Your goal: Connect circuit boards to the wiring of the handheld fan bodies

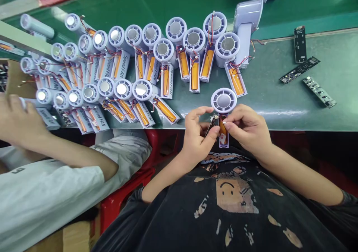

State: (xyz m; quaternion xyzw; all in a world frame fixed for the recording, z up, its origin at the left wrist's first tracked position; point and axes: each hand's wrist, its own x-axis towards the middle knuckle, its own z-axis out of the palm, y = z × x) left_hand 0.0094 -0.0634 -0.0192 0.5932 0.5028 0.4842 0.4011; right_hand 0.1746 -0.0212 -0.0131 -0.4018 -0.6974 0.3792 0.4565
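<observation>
At the table's front edge a lavender handheld fan lies with its round head away from me and its handle open, an orange battery showing inside. My left hand grips a narrow dark circuit board beside the handle, thumb and fingers closed on it. Over the handle, my right hand pinches a small white wire connector between thumb and forefinger. The connector is close to the board's upper end; whether they touch I cannot tell.
Rows of similar open fans with orange batteries cover the table to the left. Several loose circuit boards lie on the right. A co-worker's hand is at the far left, near a cardboard box. A red stool stands below.
</observation>
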